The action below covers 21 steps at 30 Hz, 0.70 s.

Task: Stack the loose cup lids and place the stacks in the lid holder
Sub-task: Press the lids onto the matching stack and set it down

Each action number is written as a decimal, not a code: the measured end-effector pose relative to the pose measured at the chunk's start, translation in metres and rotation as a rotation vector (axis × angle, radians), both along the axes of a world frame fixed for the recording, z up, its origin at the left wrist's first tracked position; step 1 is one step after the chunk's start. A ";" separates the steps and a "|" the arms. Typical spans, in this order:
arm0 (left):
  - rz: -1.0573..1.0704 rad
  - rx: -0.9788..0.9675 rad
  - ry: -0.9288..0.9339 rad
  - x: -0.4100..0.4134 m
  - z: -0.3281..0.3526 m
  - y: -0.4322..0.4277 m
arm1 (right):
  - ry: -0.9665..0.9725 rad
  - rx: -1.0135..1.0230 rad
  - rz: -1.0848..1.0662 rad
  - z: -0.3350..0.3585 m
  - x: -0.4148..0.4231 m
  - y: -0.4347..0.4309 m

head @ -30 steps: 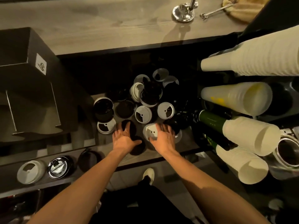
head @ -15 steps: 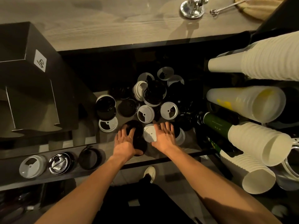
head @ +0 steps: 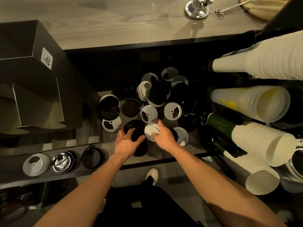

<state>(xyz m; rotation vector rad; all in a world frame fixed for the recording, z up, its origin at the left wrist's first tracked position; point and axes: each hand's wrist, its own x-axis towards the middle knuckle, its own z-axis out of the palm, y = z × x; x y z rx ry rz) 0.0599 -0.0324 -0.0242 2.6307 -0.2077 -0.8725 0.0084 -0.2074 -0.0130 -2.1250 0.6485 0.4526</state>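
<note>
Several loose black and white cup lids [head: 148, 113] lie scattered on a low dark shelf [head: 193, 150]. My right hand [head: 164, 136] holds a white lid [head: 151, 131], fingers curled round its rim, tilted up off the shelf. My left hand [head: 127, 141] curls its fingers over a black lid [head: 135, 126] beside it. The lid holder [head: 14, 162], a dark strip at lower left, carries a white stack [head: 35, 164], a glossy black stack [head: 63, 162] and a black stack [head: 91, 158] in its holes.
A black box [head: 32, 89] stands left of the lids. Sleeves of white paper cups [head: 262, 145] and clear cups [head: 249, 102] jut in from the right, with a green bottle [head: 219, 123] under them. A wooden counter [head: 114, 22] runs behind.
My right hand has closed on the white lid and tipped it up off the shelf. My left hand has shifted slightly back, its fingers curling onto the black lid.
</note>
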 end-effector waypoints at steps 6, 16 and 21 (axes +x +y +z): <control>0.107 -0.010 -0.066 0.019 0.001 -0.007 | 0.032 0.319 -0.195 0.006 -0.008 0.006; 0.375 -0.246 -0.094 0.022 0.002 0.005 | 0.169 0.034 0.156 -0.010 -0.009 0.053; 0.429 -0.354 -0.145 0.022 0.015 0.014 | 0.080 -0.110 0.134 -0.006 -0.006 0.053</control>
